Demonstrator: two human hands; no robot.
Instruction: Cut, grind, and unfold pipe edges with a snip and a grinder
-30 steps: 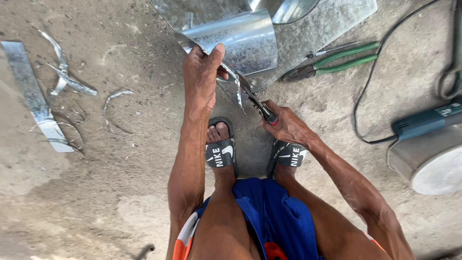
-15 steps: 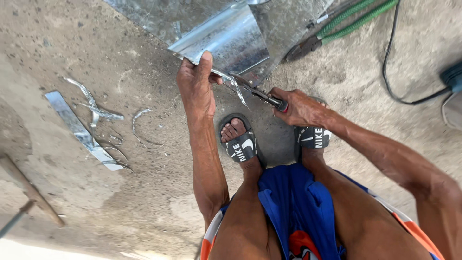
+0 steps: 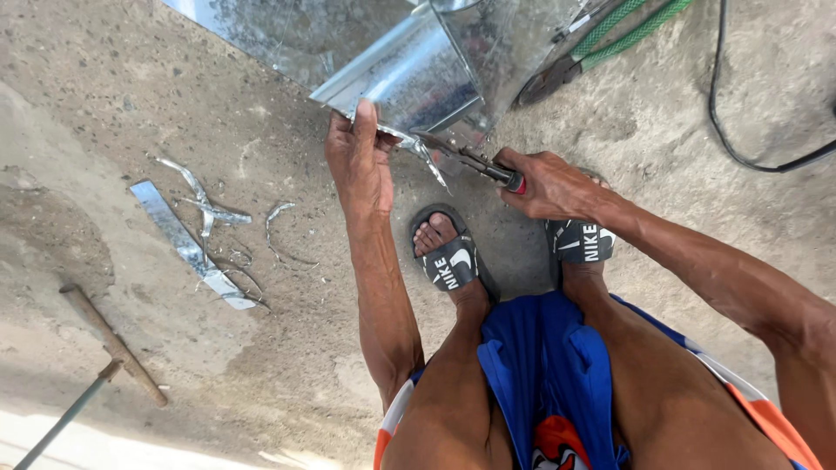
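Left hand (image 3: 359,165) pinches shiny galvanized sheet (image 3: 409,78); right hand (image 3: 549,184) grips snips (image 3: 466,158).

Floor (image 3: 157,87): rough grey concrete, dusty and pitted.
Top middle: a bent sheet of shiny metal (image 3: 409,74) rested on it.
Top right: green-handled cutters (image 3: 601,39) beside a black cable (image 3: 740,148).
Left: a flat metal strip (image 3: 187,248) among curled offcuts (image 3: 279,231).
Lower left: a wooden stick (image 3: 113,344).
Middle: two feet in black sandals (image 3: 448,261).
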